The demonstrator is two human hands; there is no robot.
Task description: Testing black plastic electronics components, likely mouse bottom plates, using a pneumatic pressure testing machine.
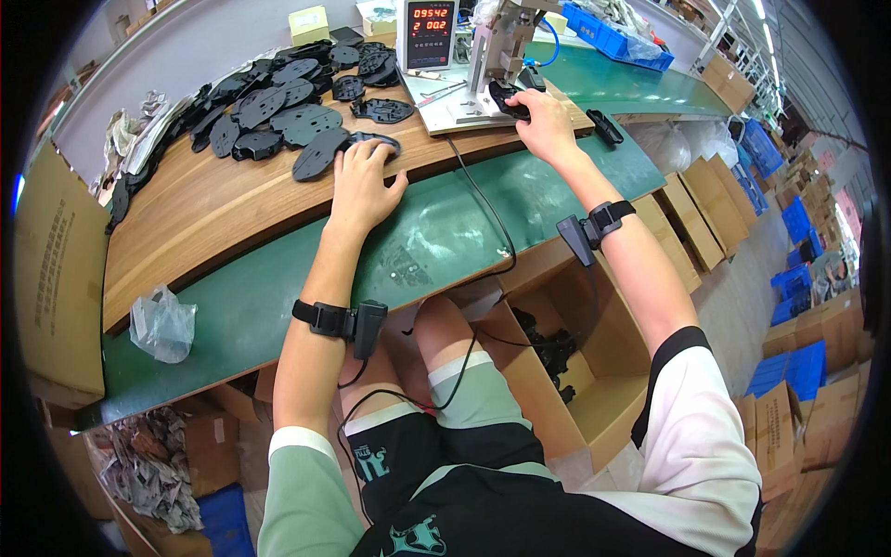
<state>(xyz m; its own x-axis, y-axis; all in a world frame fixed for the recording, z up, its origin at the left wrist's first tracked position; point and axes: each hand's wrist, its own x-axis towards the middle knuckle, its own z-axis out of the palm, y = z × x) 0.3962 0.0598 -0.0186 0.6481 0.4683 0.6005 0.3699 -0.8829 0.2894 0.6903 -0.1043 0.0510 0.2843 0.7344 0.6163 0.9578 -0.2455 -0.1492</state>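
My right hand (546,119) grips a black moulded plastic part (507,100) at the base of a metal press fixture (506,46). The fingertips and the part's far end are partly hidden there. On the wooden board, my left hand (364,186) rests its fingers on a dark plastic part (382,140), with the thumb held apart. Just left of those fingers lies an oval black plate (320,155). Beyond it spreads a pile of similar black plates and shells (278,97). A single black shell (382,110) lies between the pile and the fixture.
A digital counter box (427,35) stands left of the press. A small black part (605,128) lies right of it. A cable crosses the green table edge (436,232). Below, an open carton (594,399) holds black parts. A plastic bag (163,324) and tall carton (60,269) are at left.
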